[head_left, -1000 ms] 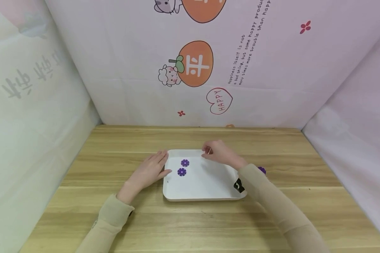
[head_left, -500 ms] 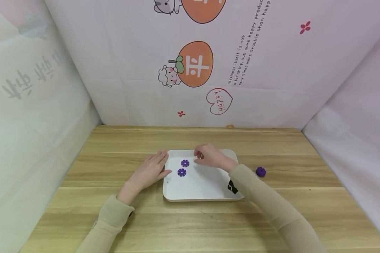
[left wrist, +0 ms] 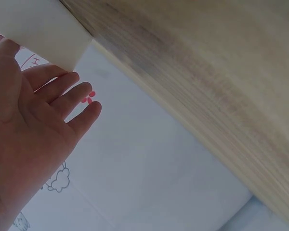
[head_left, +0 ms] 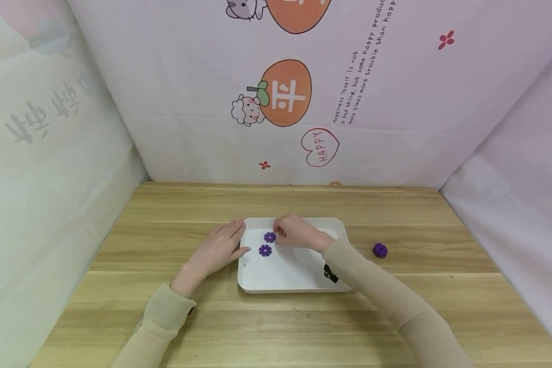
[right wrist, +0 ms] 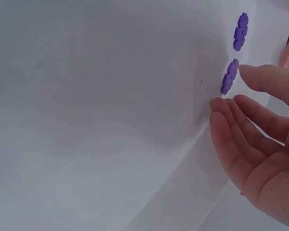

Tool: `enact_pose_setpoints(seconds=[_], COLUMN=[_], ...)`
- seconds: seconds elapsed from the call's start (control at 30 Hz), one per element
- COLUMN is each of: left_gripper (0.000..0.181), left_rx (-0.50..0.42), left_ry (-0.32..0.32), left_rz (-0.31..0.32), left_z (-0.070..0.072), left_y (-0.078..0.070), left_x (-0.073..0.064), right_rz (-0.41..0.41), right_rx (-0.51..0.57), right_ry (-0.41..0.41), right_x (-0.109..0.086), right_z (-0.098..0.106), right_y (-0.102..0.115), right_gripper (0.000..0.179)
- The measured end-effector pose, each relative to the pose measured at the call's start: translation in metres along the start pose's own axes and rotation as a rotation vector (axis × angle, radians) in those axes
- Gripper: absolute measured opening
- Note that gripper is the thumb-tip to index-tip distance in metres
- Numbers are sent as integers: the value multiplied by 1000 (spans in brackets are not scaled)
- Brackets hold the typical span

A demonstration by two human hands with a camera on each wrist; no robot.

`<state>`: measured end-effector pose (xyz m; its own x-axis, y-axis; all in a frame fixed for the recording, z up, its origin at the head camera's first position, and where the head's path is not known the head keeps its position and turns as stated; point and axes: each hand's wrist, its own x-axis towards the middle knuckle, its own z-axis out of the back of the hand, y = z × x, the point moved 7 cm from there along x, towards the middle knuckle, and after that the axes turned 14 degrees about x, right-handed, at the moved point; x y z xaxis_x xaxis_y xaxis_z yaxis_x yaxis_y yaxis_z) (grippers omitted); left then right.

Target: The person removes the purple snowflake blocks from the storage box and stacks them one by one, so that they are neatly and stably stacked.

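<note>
A white tray (head_left: 290, 276) lies on the wooden table, holding two flat purple snowflake discs, a far one (head_left: 270, 237) and a nearer one (head_left: 265, 250). My left hand (head_left: 218, 245) rests with extended fingers along the tray's left rim. In the left wrist view its fingers (left wrist: 67, 91) lie at the tray's pale corner (left wrist: 48, 33). Inside the tray, my right hand (head_left: 296, 232) is just right of the far disc. The right wrist view shows that disc (right wrist: 229, 77) at the thumb tip of the right hand (right wrist: 265, 130), with loosely bent fingers and a gap to the thumb.
A purple piece (head_left: 380, 250), seemingly stacked discs, sits on the table (head_left: 423, 286) right of the tray. White printed cloth (head_left: 188, 128) walls the table at the back and on both sides. A dark strap (head_left: 330, 273) shows below the right cuff.
My right hand has moved left and slightly nearer across the tray, up to the far purple disc. The purple piece on the right has come into full view. The left hand has stayed put.
</note>
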<state>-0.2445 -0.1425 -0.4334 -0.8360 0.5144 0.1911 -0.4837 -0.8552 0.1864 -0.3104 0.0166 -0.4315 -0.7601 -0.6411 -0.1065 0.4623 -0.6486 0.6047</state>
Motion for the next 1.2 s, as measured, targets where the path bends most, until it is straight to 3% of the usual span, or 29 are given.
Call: enact_pose_setpoints(seconds=[0.67, 1.2], left_gripper=[67, 67], left_rx=[-12, -11], left_ry=[7, 20], left_rz=[-6, 1], left_z=[1, 0], left_y=[0, 1], left_x=[2, 0], right_rz=[5, -17], right_rx=[-124, -149], right_ry=[-42, -44], right_x=[7, 7], right_z=[-10, -14], right_y=[6, 11], right_gripper=[30, 22])
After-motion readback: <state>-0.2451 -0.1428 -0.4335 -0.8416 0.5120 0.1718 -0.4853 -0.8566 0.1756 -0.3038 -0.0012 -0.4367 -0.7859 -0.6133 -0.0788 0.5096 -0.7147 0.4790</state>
